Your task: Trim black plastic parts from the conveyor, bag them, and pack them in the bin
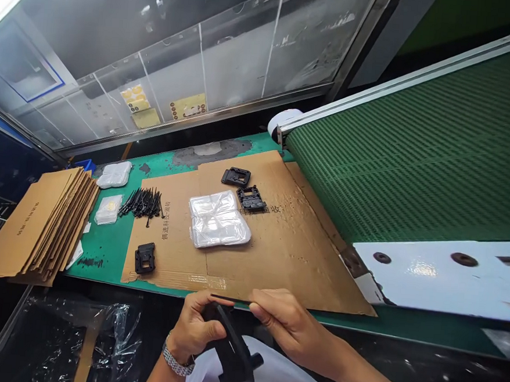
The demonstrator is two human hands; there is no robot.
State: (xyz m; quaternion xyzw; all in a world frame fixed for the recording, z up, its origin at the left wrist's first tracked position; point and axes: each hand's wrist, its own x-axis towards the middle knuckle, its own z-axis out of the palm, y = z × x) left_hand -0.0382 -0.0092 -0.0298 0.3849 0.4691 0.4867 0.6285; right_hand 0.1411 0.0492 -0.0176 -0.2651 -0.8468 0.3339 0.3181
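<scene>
My left grip (193, 326) is holding a black plastic part (231, 352) closed in the fingers, which are hiding some of it. My right grip (287, 327) is pinching one end of a thin black pin (226, 298) just above that part. The near edge of the cardboard (285, 257) is lying just beyond my hands, on the green worktop (100, 250), so little room is showing there. More pins (143, 203) are lying in a pile at the cardboard's left edge. A clear plastic bag (218, 219) is lying in the middle. The cardboard is carrying Chinese printing (164, 221), and it is hard for me to read.
</scene>
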